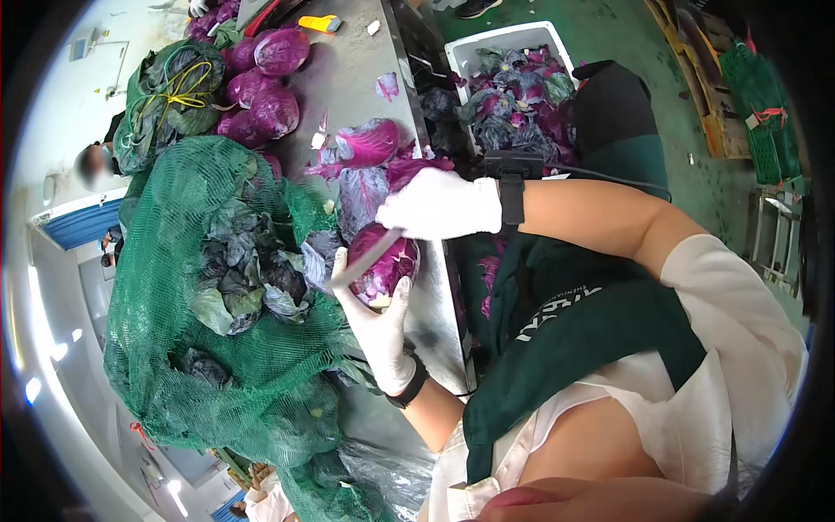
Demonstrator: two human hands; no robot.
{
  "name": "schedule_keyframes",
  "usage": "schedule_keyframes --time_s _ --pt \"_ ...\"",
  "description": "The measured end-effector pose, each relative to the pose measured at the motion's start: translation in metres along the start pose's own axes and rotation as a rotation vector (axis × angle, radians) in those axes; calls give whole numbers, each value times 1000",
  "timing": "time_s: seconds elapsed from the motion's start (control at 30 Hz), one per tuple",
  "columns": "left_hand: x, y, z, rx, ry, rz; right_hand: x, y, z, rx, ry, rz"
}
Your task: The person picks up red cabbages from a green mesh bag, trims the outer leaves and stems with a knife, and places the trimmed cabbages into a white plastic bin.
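A purple cabbage (pixel 393 271) rests on the metal table (pixel 352 78), its cut stem end facing me. My left hand (pixel 376 326), in a white glove, grips it from the near side with thumb and fingers spread round it. My right hand (pixel 442 205), also gloved, is closed round a knife (pixel 370 259); the handle is hidden in my fist. The blade lies across the cabbage toward my left fingertips. Loose purple outer leaves (pixel 365 143) lie just beyond my right hand.
A green mesh sack (pixel 165 261) holding dark cabbages spreads along the left. Trimmed purple cabbages (pixel 277 109) are piled farther back, near a tied sack (pixel 174 91). A yellow-handled tool (pixel 319 23) lies at the far end. A white bin (pixel 461 61) full of leaves stands beside the table.
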State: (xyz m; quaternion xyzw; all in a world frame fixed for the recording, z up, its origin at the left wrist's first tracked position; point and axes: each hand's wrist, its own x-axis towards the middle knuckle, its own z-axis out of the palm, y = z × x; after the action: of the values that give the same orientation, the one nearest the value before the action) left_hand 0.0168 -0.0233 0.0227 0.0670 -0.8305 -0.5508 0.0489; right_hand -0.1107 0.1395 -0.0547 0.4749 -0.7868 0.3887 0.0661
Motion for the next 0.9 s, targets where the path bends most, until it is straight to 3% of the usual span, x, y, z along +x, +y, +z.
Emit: schedule_keyframes --time_s 0.07,0.1,0.13,0.2,0.33,0.6,0.63,0.67,0.73,0.77,0.83,0.9 --pt "1 -1 0 31 50 -15 2 8 -1 106 149 256" --pt "2 -7 -3 31 52 -13 0 7 -9 441 161 347" --pt "4 -16 -7 23 70 -4 0 3 -14 439 160 344" --pt "6 -20 -9 11 81 0 -1 -18 -23 411 -84 357" --pt "11 -14 -8 21 51 -8 6 -10 -10 481 -91 359" --pt "19 -7 2 153 97 22 20 -18 -28 181 -252 277" --pt "17 -3 3 195 82 27 8 7 10 134 172 110" --pt "16 1 4 241 62 38 7 27 20 -85 -6 97" --pt "11 -4 8 149 76 100 3 35 19 114 -89 364" --pt "12 -11 3 25 105 48 1 31 17 213 122 437" --pt "6 -30 -10 -223 165 -94 -7 15 5 227 122 467" --pt "1 -31 -9 -376 154 -119 -13 -4 -17 224 128 474"
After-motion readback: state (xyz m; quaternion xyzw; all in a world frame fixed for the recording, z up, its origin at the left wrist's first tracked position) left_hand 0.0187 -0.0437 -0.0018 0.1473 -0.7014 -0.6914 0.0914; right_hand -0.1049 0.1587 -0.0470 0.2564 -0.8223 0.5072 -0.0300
